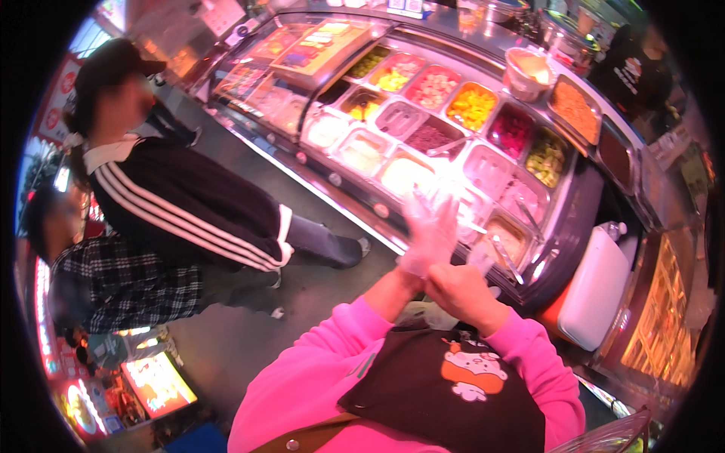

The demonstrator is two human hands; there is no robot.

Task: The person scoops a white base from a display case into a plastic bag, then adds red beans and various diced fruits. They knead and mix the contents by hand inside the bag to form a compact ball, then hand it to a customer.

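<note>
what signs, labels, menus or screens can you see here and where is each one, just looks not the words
Menu board: flat rectangle lying on the glass top of the counter, upper middle; orange and yellow with small coloured panels.
Lit signs: lower left on the ground side; glowing rectangle, orange and yellow.
Red and white sign: far left edge, behind the standing people.
Apron patch: cartoon figure, orange and white, on the dark apron below the left hand and right hand.

I see open air just above my hands. The topping counter blocks ahead, a white jug stands right.
</note>
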